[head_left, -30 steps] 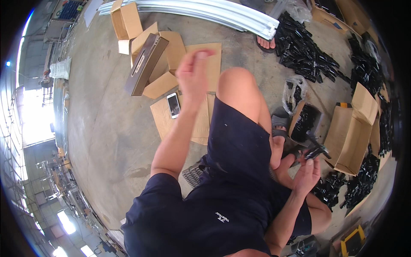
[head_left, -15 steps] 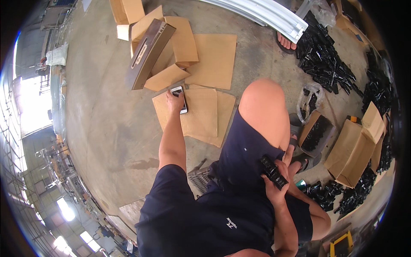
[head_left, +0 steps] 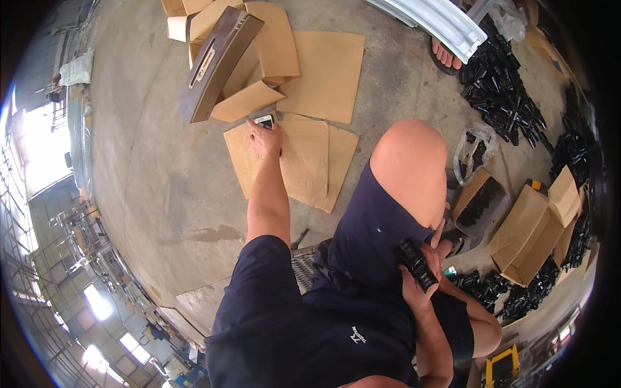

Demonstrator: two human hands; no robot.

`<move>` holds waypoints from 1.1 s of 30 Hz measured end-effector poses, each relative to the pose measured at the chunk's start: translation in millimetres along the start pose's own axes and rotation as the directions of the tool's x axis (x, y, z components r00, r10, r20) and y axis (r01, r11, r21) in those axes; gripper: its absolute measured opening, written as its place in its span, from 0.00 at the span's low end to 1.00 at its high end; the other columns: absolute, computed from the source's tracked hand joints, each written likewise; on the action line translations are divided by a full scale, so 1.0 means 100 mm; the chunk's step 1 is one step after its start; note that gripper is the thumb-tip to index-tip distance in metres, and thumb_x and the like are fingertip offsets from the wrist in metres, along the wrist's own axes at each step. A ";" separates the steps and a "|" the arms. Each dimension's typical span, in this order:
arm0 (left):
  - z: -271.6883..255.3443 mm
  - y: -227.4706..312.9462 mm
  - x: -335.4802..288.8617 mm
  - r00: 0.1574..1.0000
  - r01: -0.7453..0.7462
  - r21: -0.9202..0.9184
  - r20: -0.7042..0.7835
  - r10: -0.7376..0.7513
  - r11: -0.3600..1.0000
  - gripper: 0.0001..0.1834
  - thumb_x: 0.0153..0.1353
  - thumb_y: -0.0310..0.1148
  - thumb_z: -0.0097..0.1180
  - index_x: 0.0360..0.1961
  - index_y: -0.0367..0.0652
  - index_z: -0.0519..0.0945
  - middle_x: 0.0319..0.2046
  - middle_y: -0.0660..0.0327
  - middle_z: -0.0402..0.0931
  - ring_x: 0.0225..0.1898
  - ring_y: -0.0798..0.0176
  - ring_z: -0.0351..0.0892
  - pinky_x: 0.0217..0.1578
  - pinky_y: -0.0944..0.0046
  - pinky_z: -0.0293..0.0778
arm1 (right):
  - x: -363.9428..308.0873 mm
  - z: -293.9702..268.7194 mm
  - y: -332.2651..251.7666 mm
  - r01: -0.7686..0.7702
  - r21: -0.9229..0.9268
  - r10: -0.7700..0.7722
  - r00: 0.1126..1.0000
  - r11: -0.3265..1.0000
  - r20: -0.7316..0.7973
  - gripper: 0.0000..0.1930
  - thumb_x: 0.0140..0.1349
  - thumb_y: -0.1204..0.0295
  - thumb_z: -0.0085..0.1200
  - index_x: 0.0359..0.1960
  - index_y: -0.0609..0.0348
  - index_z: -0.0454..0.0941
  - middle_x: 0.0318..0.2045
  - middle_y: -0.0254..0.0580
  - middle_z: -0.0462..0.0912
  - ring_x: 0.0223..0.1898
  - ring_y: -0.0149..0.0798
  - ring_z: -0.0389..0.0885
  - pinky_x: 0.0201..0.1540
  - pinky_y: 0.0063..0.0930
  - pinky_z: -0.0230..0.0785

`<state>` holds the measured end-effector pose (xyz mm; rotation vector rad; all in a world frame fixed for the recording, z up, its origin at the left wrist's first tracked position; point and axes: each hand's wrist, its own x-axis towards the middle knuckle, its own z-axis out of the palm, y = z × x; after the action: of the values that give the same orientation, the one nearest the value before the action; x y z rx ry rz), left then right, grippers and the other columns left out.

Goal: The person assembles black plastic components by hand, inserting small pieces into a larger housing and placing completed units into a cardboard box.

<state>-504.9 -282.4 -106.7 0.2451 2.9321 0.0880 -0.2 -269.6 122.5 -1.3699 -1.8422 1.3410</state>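
Out at the end of my stretched left arm, my left hand [head_left: 265, 140] is closed around a white-edged phone [head_left: 264, 121], above flat cardboard sheets [head_left: 304, 155]. Its fingers cover most of the phone, so whether it rests on the cardboard I cannot tell. Close to my body, my right hand [head_left: 418, 292] grips a bundle of black plastic parts [head_left: 417, 264] beside my thigh. How many parts are in the bundle is hard to make out.
An open cardboard box [head_left: 275, 45] stands at the far left with a long brown box [head_left: 223, 64] leaning on it. Black parts [head_left: 498, 84] lie heaped at right, near a part-filled box [head_left: 477, 204] and an open carton [head_left: 527, 233]. Another person's foot [head_left: 446, 55] shows beyond.
My left hand has turned over the phone and now hides more of it. My right hand still holds the black parts. The whole view has shifted slightly.
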 end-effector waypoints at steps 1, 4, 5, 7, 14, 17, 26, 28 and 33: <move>0.00 -0.02 -0.06 0.998 -0.055 -0.011 -0.040 0.055 0.998 0.53 0.57 0.54 0.65 0.77 0.41 0.54 0.74 0.47 0.59 0.69 0.42 0.64 0.66 0.39 0.63 | 0.00 -0.02 -0.01 -0.014 0.009 0.014 1.000 1.000 0.016 0.23 0.48 0.80 0.70 0.48 0.67 0.77 0.47 0.53 0.81 0.48 0.52 0.82 0.56 0.40 0.73; 0.08 -0.10 -0.35 0.961 -0.265 -0.104 -0.112 0.253 0.959 0.51 0.59 0.56 0.65 0.76 0.40 0.57 0.73 0.45 0.60 0.71 0.41 0.62 0.68 0.38 0.60 | 0.01 -0.04 0.00 0.038 0.072 -0.039 0.999 0.997 0.024 0.21 0.51 0.80 0.67 0.49 0.68 0.77 0.47 0.53 0.81 0.48 0.52 0.82 0.56 0.40 0.73; 0.08 -0.07 -0.48 0.932 -0.361 -0.183 -0.104 0.347 0.915 0.49 0.60 0.54 0.66 0.74 0.39 0.60 0.72 0.43 0.63 0.71 0.41 0.63 0.69 0.40 0.60 | 0.00 -0.03 0.01 0.053 0.068 -0.052 0.999 0.996 -0.014 0.21 0.52 0.80 0.66 0.49 0.68 0.77 0.48 0.53 0.81 0.48 0.52 0.82 0.56 0.40 0.73; -0.02 0.11 -0.86 0.864 -0.484 -0.479 -0.125 0.488 0.733 0.35 0.63 0.44 0.66 0.66 0.36 0.72 0.65 0.43 0.71 0.69 0.43 0.68 0.68 0.48 0.63 | -0.05 -0.01 0.05 0.082 0.054 -0.076 0.993 0.995 -0.089 0.20 0.54 0.80 0.65 0.50 0.68 0.77 0.48 0.53 0.81 0.48 0.52 0.82 0.56 0.39 0.72; -1.77 1.26 -2.38 0.612 -0.668 -0.717 -0.380 0.694 0.197 0.11 0.65 0.29 0.61 0.47 0.38 0.83 0.49 0.53 0.84 0.53 0.51 0.81 0.58 0.55 0.73 | -0.26 -0.03 0.06 -0.027 0.470 0.095 0.988 0.882 -0.120 0.21 0.62 0.86 0.59 0.57 0.66 0.73 0.49 0.42 0.81 0.48 0.37 0.81 0.55 0.33 0.74; -2.31 1.37 -2.89 0.119 -0.807 -0.527 -0.585 0.802 -0.265 0.10 0.57 0.24 0.64 0.41 0.39 0.83 0.44 0.56 0.84 0.48 0.50 0.82 0.50 0.56 0.76 | -0.56 -0.24 0.30 -0.146 0.650 0.194 0.981 0.746 -0.001 0.27 0.68 0.84 0.53 0.69 0.66 0.64 0.57 0.41 0.77 0.56 0.35 0.75 0.63 0.27 0.66; -1.69 1.39 -4.62 -0.162 0.043 -0.995 -0.097 0.982 -0.091 0.21 0.67 0.24 0.58 0.62 0.38 0.77 0.54 0.55 0.82 0.65 0.54 0.74 0.65 0.55 0.68 | -0.49 -0.95 0.37 -0.071 0.394 0.205 0.928 0.916 -0.310 0.21 0.71 0.79 0.56 0.64 0.69 0.71 0.55 0.43 0.80 0.55 0.34 0.79 0.59 0.30 0.71; -1.64 1.37 -4.79 -0.157 0.300 -0.939 0.125 0.980 0.168 0.21 0.69 0.26 0.58 0.63 0.38 0.76 0.53 0.57 0.82 0.61 0.59 0.76 0.64 0.59 0.69 | -0.48 -0.97 0.28 -0.037 0.343 0.172 0.912 0.939 -0.372 0.25 0.72 0.80 0.54 0.69 0.69 0.66 0.61 0.45 0.77 0.60 0.37 0.76 0.62 0.31 0.68; -1.45 1.32 -4.97 -0.095 0.676 -0.677 0.313 0.945 0.292 0.21 0.74 0.34 0.57 0.64 0.39 0.75 0.49 0.61 0.82 0.52 0.67 0.79 0.55 0.64 0.75 | -0.43 -0.95 0.06 0.031 0.332 0.118 0.900 0.943 -0.419 0.23 0.72 0.81 0.51 0.68 0.67 0.65 0.62 0.48 0.76 0.60 0.39 0.76 0.63 0.32 0.68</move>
<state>-32.3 -243.7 140.4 0.3853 0.5559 1.1429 96.4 -268.8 163.5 -1.3939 -1.2344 1.1789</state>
